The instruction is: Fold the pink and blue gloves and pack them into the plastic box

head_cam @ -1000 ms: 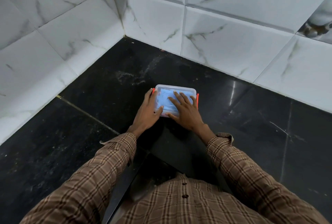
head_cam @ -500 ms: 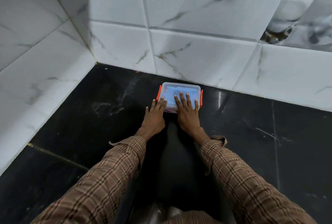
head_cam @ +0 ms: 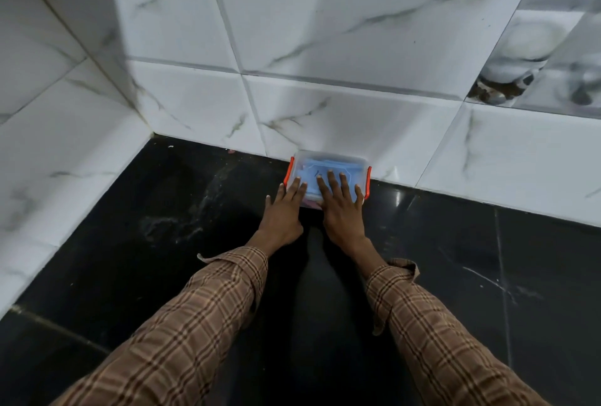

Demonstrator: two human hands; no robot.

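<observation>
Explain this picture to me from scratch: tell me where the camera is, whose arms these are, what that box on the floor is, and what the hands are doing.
There is no machine here, only a person. The one picture comes from a wide-angle camera worn on the person's head, looking forward and down, so the arms in brown checked sleeves are the wearer's own.

On the black floor, up against the white marble-tiled wall, stands a small clear plastic box with orange clips at its two sides. Something blue shows through its top and a little pink at its near lower edge, probably the folded gloves. It looks lidded.

The left hand and the right hand lie flat with straight fingers on the box's near part. They rest or press on it rather than grip it; nothing is held.
</observation>
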